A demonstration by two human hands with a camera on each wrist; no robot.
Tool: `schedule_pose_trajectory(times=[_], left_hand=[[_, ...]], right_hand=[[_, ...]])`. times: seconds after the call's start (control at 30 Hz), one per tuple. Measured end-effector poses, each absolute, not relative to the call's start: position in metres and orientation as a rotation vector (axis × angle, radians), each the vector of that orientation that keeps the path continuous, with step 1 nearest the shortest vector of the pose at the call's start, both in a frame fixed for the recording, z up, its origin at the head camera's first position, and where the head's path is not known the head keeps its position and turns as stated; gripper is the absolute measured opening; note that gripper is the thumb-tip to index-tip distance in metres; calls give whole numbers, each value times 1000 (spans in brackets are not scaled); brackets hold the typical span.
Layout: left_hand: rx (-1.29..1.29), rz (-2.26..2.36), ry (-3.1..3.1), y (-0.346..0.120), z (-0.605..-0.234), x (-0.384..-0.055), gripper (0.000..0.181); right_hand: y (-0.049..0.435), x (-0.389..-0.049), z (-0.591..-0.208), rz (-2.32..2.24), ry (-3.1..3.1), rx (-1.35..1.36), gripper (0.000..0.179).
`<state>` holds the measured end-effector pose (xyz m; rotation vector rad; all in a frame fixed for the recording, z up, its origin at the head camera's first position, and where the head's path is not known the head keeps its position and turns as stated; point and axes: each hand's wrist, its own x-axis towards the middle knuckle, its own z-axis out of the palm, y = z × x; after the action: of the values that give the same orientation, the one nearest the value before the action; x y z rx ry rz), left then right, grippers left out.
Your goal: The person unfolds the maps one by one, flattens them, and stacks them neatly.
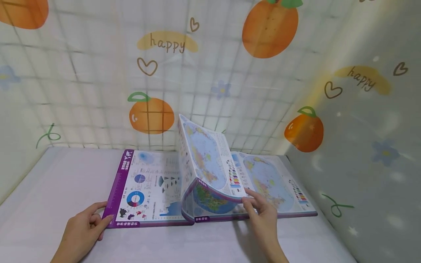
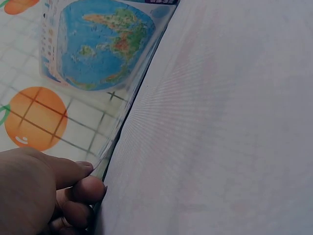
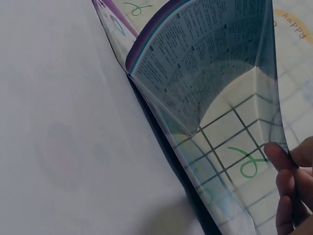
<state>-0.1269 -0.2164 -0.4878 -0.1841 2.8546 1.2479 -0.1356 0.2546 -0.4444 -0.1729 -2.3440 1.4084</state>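
A glossy folded world map (image 1: 154, 190) with a purple border lies across the table, its middle panel (image 1: 210, 157) lifted and curved upward. My left hand (image 1: 83, 226) pinches the map's left edge near its lower corner, thumb on top; the left wrist view shows the left hand (image 2: 44, 188) with that edge between thumb and finger. Over at the raised panel, my right hand (image 1: 263, 215) grips its lower right corner. Close up, the right hand (image 3: 296, 181) holds the panel's edge, while the text-covered underside (image 3: 205, 54) bends away above the lower layer. Part of the lower layers is hidden beneath the lifted panel.
A pale tabletop (image 1: 171, 244) spreads under the map. Behind it hangs a light curtain (image 1: 92, 109) printed with oranges and hearts, a wire grid showing through. Another printed curtain (image 1: 371, 153) closes off the right side.
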Motion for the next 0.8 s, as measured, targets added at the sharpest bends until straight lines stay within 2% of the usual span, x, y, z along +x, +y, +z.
schedule_pose_trajectory(times=[0.57,0.8], left_hand=[[-167,1236,2884,-217,-489,-126,60],[-192,1220,2876,-218,-488,-127,59]], right_hand=[[284,-134,-450,1264,-2393,-311,31],[301,-132,-456,1316,-2322,-229,32]])
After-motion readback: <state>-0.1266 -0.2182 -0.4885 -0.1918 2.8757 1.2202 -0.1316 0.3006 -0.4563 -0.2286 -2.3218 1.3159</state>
